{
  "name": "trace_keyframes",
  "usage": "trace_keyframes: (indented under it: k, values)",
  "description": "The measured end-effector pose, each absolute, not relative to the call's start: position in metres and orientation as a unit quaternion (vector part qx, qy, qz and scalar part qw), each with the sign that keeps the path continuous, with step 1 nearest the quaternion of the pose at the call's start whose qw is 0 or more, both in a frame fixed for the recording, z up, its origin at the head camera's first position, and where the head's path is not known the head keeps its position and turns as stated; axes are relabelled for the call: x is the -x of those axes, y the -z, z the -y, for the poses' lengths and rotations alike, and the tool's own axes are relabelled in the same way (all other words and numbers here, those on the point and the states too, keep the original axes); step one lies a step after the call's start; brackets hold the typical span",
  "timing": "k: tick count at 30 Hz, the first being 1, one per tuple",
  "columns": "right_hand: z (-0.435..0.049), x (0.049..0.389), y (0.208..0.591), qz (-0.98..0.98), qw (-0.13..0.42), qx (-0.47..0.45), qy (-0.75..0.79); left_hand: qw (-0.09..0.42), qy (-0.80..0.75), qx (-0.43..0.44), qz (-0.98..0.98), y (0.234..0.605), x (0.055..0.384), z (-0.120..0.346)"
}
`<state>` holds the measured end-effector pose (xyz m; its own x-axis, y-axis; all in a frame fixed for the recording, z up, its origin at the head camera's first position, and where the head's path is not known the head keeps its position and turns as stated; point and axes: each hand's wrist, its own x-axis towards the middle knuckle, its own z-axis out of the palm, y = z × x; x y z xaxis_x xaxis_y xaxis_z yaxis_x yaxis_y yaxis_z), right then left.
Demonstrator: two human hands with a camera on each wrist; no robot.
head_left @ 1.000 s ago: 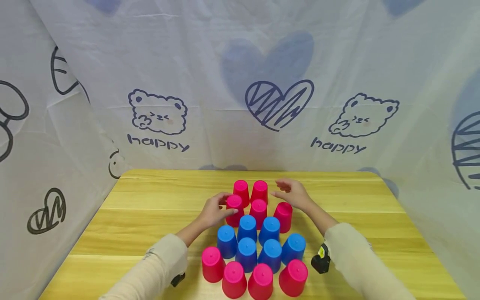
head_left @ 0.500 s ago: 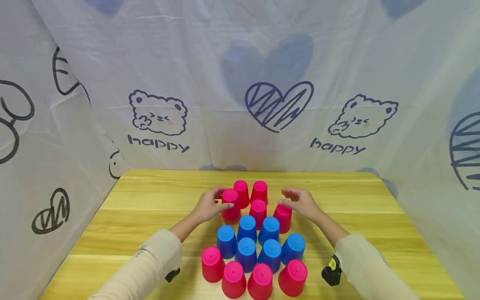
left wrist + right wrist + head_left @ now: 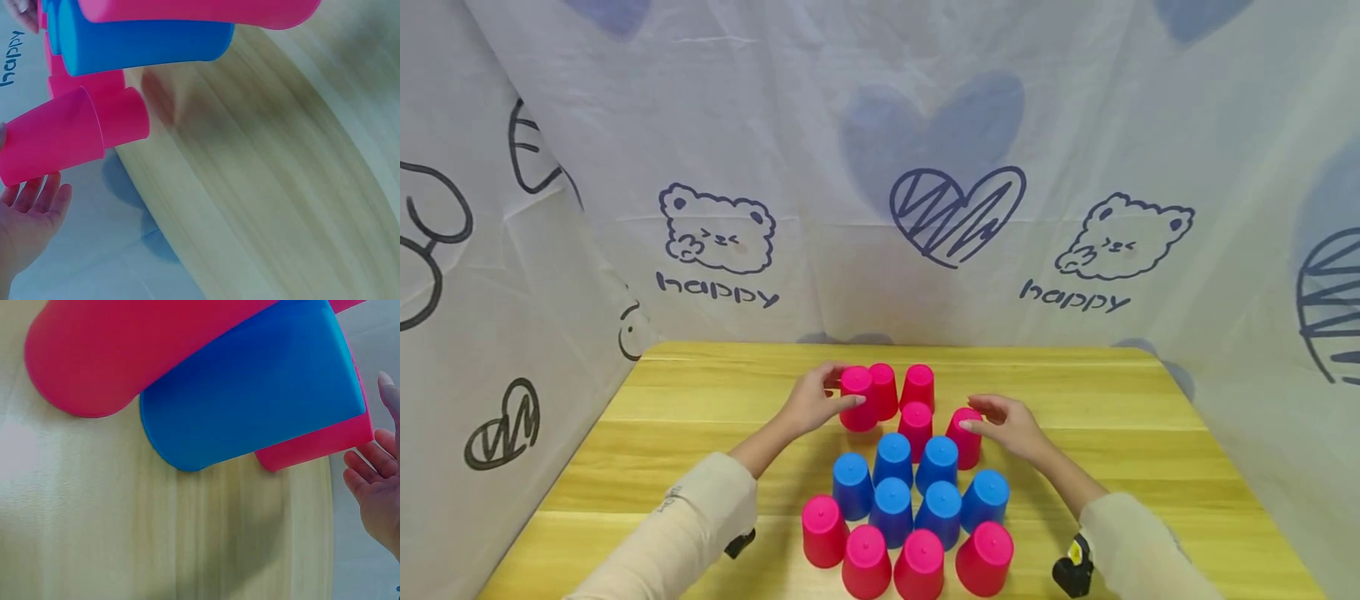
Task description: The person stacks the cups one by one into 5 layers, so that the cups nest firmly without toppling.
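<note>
My left hand (image 3: pixel 811 400) holds an upside-down pink cup (image 3: pixel 857 410), thumb on the near side and fingers on the far side. In the left wrist view this cup (image 3: pixel 53 137) is clear of the table and overlaps another pink cup (image 3: pixel 125 117). My right hand (image 3: pixel 1011 425) is beside the pink cup (image 3: pixel 964 450) at the right end of its row, thumb and fingers spread about its top. The right wrist view shows relaxed fingers (image 3: pixel 359 478) right at that cup's edge, with a blue cup (image 3: pixel 250 394) in front.
Two pink cups (image 3: pixel 918 385) stand at the back and one pink cup (image 3: pixel 915 429) in the middle. Several blue cups (image 3: pixel 892 504) stand in rows before them. A front row of pink cups (image 3: pixel 867 558) is nearest. The wooden table (image 3: pixel 625 467) ends at a printed cloth (image 3: pixel 850 275).
My left hand has carried the pink cup up, back and left, beside the back pair. My right hand has come forward and down to the right-end pink cup.
</note>
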<state>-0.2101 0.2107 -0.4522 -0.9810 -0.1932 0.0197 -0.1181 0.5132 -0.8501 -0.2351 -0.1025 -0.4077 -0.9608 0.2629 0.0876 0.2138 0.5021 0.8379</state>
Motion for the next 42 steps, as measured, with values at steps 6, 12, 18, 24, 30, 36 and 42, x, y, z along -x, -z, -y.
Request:
trace_keyframes:
  k: [6, 12, 18, 24, 30, 36, 42]
  values:
    - [-0.212, 0.204, 0.456, -0.861, 0.041, 0.089, 0.499, 0.021, -0.476, -0.145, -0.867, 0.396, 0.235, 0.099]
    - [-0.214, 0.202, 0.460, -0.854, 0.040, 0.100, 0.509, 0.020, -0.471, -0.145, -0.870, 0.385, 0.236, 0.093]
    - [-0.213, 0.199, 0.462, -0.848, 0.042, 0.108, 0.516, 0.008, -0.468, -0.160, -0.869, 0.375, 0.237, 0.084]
    - [-0.213, 0.198, 0.466, -0.845, 0.039, 0.105, 0.523, 0.012, -0.480, -0.156, -0.863, 0.370, 0.240, 0.074]
    - [-0.213, 0.200, 0.470, -0.840, 0.033, 0.106, 0.531, 0.011, -0.492, -0.157, -0.856, 0.368, 0.244, 0.064]
    - [-0.213, 0.199, 0.471, -0.837, 0.029, 0.103, 0.537, 0.010, -0.503, -0.156, -0.850, 0.368, 0.248, 0.053]
    - [-0.211, 0.199, 0.471, -0.835, 0.028, 0.101, 0.539, 0.010, -0.508, -0.151, -0.848, 0.367, 0.251, 0.041]
